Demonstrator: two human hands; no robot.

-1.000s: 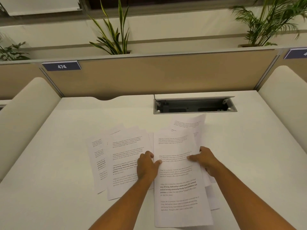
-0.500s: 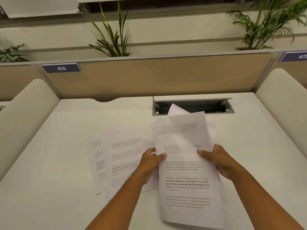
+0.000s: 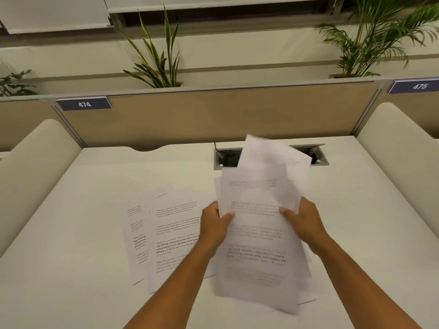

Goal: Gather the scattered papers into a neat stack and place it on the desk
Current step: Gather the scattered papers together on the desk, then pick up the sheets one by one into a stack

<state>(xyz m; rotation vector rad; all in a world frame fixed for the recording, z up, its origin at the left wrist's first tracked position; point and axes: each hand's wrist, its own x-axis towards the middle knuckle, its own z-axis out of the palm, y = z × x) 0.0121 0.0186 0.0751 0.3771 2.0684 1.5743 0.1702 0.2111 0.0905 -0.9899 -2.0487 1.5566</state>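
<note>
both hands (image 3: 259,224) now grip the gathered sheets (image 3: 259,245) lifted higher off the desk (image 3: 71,233) than before.

1. The bundle of sheets (image 3: 259,233) I hold is motion-blurred; its print cannot be read.
2. My fingers on both hands are behind the bundle; only my left thumb (image 3: 227,216) and right thumb (image 3: 286,213) show in front.
3. The bundle covers the middle of the desk's cable tray (image 3: 317,156).
4. My left forearm (image 3: 180,276) covers the lower right of the papers on the desk (image 3: 166,233).
5. Both forearms run off the bottom edge.
6. The palm plant (image 3: 380,36) is blurred and cut by the top and right edges.
</note>
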